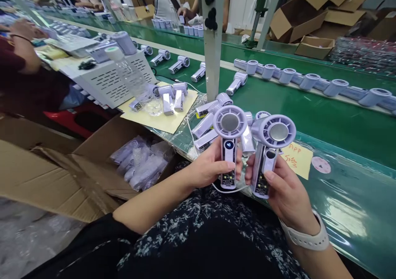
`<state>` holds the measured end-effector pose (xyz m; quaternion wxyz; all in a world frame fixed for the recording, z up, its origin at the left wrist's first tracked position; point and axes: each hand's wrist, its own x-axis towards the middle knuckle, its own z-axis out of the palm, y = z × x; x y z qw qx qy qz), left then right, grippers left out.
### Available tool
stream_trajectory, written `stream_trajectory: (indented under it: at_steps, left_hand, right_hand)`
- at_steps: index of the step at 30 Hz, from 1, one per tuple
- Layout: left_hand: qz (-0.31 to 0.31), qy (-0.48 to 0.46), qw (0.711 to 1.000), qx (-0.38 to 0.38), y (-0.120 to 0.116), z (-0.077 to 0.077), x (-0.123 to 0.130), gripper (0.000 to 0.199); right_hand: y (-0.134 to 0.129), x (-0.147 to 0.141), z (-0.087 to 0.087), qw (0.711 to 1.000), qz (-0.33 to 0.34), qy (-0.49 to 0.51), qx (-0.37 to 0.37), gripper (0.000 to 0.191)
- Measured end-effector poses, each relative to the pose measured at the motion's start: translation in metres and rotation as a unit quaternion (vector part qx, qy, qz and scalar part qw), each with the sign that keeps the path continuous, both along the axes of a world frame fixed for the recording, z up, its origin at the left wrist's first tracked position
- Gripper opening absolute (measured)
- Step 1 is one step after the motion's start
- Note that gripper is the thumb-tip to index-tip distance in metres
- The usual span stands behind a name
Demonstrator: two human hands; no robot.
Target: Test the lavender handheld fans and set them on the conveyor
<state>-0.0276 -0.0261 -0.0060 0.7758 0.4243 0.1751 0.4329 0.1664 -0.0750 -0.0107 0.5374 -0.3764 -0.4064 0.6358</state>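
In my left hand (210, 165) I grip a lavender handheld fan (229, 124) by its handle. A small round display on it is lit, and the lower handle shows a bare circuit board. My right hand (284, 184) is wrapped round a second handheld fan (277, 132), its round display dark and its board also exposed. Both fans are upright side by side, heads up, with each thumb on the front of a handle. Just behind them, several more lavender fans (202, 124) lie in a heap on the bench, partly hidden by the ones I hold.
A white vented metal box (123, 79) stands left, near a clear plastic bottle (130, 73). Below is a cardboard box (93, 147) holding bagged items. Fans line the green conveyor (272, 101). A metal post (213, 44) rises at the bench edge. Other people work along the line.
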Motion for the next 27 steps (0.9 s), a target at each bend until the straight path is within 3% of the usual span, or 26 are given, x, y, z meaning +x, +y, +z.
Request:
stream_trajectory:
  at_steps: [4, 14, 21, 27]
  left_hand:
    - [0.022, 0.032, 0.999, 0.002, 0.004, -0.004, -0.003, 0.048]
    - [-0.023, 0.050, 0.997, -0.060, 0.002, -0.007, -0.006, 0.052]
    - [-0.024, 0.043, 0.996, -0.072, 0.003, -0.011, -0.004, 0.052]
    - [0.022, 0.058, 0.997, -0.049, 0.003, -0.015, 0.001, 0.041]
  right_hand:
    - [-0.001, -0.003, -0.006, 1.000, -0.016, -0.017, -0.007, 0.023]
    - [0.000, -0.006, -0.009, 0.997, -0.018, -0.002, -0.078, 0.028]
    - [-0.002, -0.003, -0.007, 0.998, -0.012, 0.010, -0.060, 0.028]
    - [-0.004, -0.004, -0.011, 0.998, -0.040, -0.004, -0.049, 0.024]
